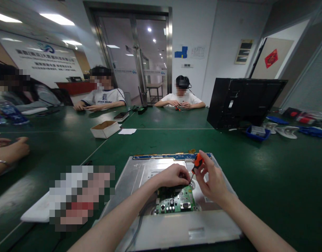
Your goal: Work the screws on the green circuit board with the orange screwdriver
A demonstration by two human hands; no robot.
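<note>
Fingers (207, 160) round screwdriver (198, 161), board (176, 204) partly hidden, monitor (243, 101) beyond

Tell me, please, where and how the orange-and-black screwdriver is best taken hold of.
Probably by its thick handle, coming from the right as the right hand does: the handle leans up and rightward above the green circuit board, while the thin metal shaft points down beside the left hand.

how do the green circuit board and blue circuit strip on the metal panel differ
The rectangular green circuit board is broad; the blue circuit strip is long and narrow. The green board sits nearer the middle of the silver metal panel; the blue strip lines its far edge. Both lie on that panel.
</note>
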